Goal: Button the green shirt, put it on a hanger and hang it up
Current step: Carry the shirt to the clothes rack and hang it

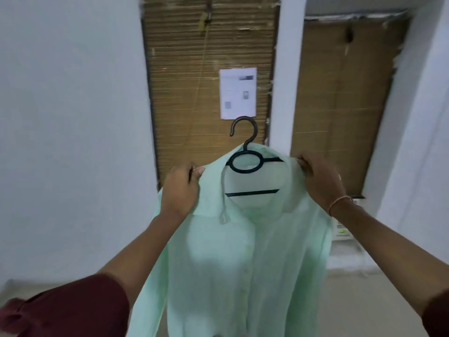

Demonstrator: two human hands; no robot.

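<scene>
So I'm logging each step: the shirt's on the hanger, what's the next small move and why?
Probably lift it toward something to hook onto. The shirt already sits on the hanger, each shoulder pinched by the left hand and right hand, and the hook is free, catching nothing.

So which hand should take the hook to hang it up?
Probably the right hand: it grips the shirt shoulder slightly nearer the hook; the left hand sits lower.

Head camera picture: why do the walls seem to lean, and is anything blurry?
Head view: the wide-angle lens bends the white walls outward at the edges; the pale green shirt on the black plastic hanger looks soft, the printed white paper sheet is unreadable, and the maroon sleeve smears at the corner.
</scene>
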